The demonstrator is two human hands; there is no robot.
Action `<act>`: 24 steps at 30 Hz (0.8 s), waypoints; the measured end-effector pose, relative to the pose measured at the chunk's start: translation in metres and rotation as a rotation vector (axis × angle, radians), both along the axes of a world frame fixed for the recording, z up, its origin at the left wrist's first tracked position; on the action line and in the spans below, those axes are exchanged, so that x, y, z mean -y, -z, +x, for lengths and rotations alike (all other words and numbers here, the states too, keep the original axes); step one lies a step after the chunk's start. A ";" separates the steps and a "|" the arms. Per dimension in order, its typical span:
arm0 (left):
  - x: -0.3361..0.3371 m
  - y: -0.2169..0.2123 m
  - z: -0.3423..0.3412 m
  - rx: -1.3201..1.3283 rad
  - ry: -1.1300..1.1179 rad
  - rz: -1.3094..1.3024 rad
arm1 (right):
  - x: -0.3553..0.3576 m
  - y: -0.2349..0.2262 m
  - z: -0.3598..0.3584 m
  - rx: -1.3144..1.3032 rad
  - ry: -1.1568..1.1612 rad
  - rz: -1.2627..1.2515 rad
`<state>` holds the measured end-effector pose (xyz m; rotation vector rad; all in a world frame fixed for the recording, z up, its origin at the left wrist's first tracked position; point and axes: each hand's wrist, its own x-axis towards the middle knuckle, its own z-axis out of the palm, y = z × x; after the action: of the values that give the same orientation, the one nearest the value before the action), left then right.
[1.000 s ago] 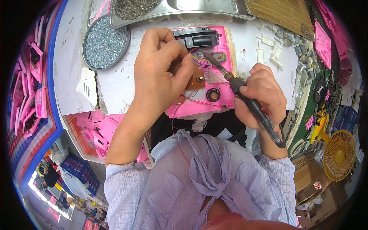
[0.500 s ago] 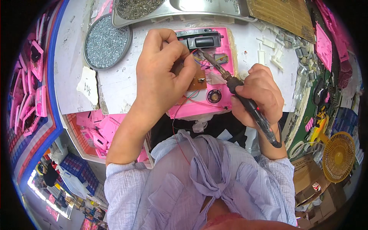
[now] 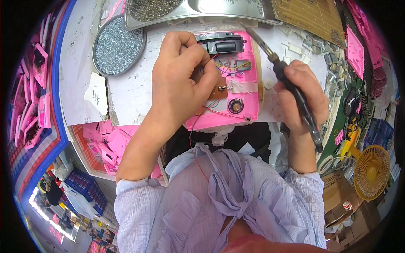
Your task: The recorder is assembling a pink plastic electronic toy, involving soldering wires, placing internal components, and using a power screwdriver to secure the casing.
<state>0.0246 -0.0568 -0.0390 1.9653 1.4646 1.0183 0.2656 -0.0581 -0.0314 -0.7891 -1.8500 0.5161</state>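
A pink plastic casing (image 3: 247, 99) lies open on the white bench in front of me, with a black part at its top, coloured wires, a brown circuit board (image 3: 219, 90) and a small round speaker (image 3: 236, 106) inside. My left hand (image 3: 181, 82) rests on the casing's left side, fingers curled over the wires and board. My right hand (image 3: 301, 95) grips a soldering iron (image 3: 291, 80) by its black handle, to the right of the casing. The iron's tip points up and left, off the casing.
A round tray of small screws (image 3: 118, 46) sits at the back left, and a metal tray (image 3: 198, 8) with more screws behind the casing. A crate of pink parts (image 3: 105, 141) is at my lower left. Small white parts (image 3: 295, 48) and a yellow fan (image 3: 371, 170) are on the right.
My right hand has lifted the soldering iron off the casing's inside and swung it out to the right. My left hand stays on the casing.
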 end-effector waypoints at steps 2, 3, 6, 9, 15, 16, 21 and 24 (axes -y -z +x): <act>-0.001 0.001 0.001 0.008 0.002 0.009 | -0.003 -0.002 -0.002 0.015 0.038 -0.046; -0.001 0.002 0.001 0.012 0.003 0.013 | -0.005 -0.004 -0.007 0.030 0.071 -0.067; -0.004 0.004 0.001 -0.001 0.000 0.109 | -0.014 -0.016 -0.022 0.162 0.128 -0.132; -0.001 0.001 0.001 0.008 -0.017 0.007 | -0.030 -0.013 -0.033 0.267 0.078 -0.071; -0.005 0.001 -0.004 -0.003 0.051 0.060 | -0.050 0.006 -0.039 0.346 -0.053 0.033; -0.005 0.001 -0.005 -0.001 0.055 0.053 | -0.051 0.008 -0.041 0.361 -0.059 0.040; -0.006 0.003 -0.007 -0.008 0.069 0.091 | -0.052 0.005 -0.046 0.391 -0.064 0.002; -0.005 0.005 -0.006 0.007 0.064 0.071 | -0.052 0.005 -0.048 0.382 -0.072 -0.011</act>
<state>0.0181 -0.0513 -0.0437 2.0429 1.3706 1.0615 0.2178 -0.0063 -0.0368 -0.8758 -2.2353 0.4423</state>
